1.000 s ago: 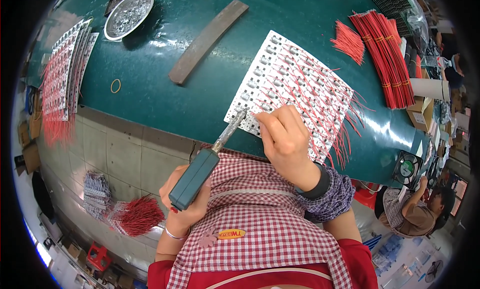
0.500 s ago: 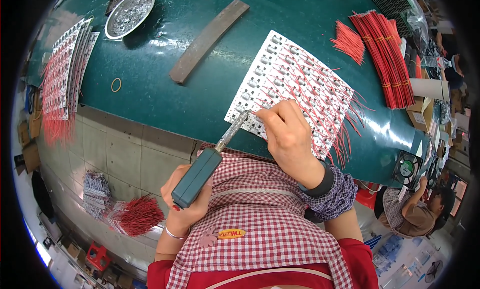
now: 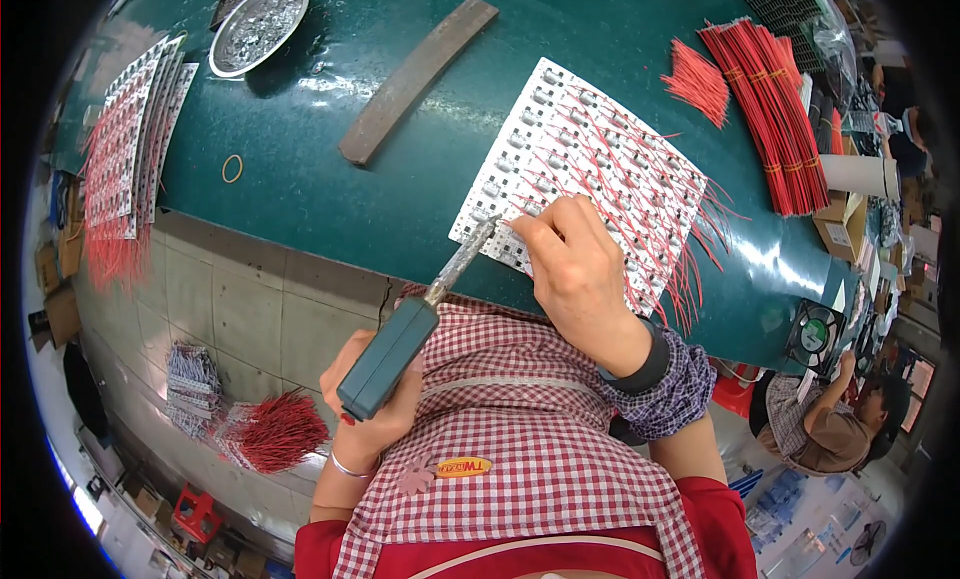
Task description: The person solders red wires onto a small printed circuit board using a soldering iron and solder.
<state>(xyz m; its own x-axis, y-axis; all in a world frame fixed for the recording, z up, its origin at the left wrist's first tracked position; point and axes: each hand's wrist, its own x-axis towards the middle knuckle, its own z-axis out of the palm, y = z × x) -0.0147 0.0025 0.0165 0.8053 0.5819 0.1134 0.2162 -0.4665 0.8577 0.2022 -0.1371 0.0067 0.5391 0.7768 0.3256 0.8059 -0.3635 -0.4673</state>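
My left hand (image 3: 393,411) is wrapped round the green handle of a soldering iron (image 3: 389,357). Its silvery barrel slants up to the right, with the tip over the near left edge of a white circuit board panel (image 3: 513,157). Thumb and forefinger of my right hand (image 3: 575,269) are pinched together just right of the tip. A short red wire end (image 3: 506,223) shows at those fingertips; the rest of it is hidden. Rows of small components cover the panel, and many thin red wires (image 3: 640,194) stick out across its right part.
On the green table (image 3: 290,194) lie a grey bar (image 3: 415,84), a metal bowl of solder scraps (image 3: 262,29), a rubber band (image 3: 232,169), stacked wired panels (image 3: 135,149) and red wire bundles (image 3: 765,119). A small fan (image 3: 813,334) sits by the right edge. Another person (image 3: 830,419) sits beyond it.
The soldering iron's handle has shifted slightly down and left, and its tip has drawn back a little from the right fingertips. My right hand has moved up very slightly.
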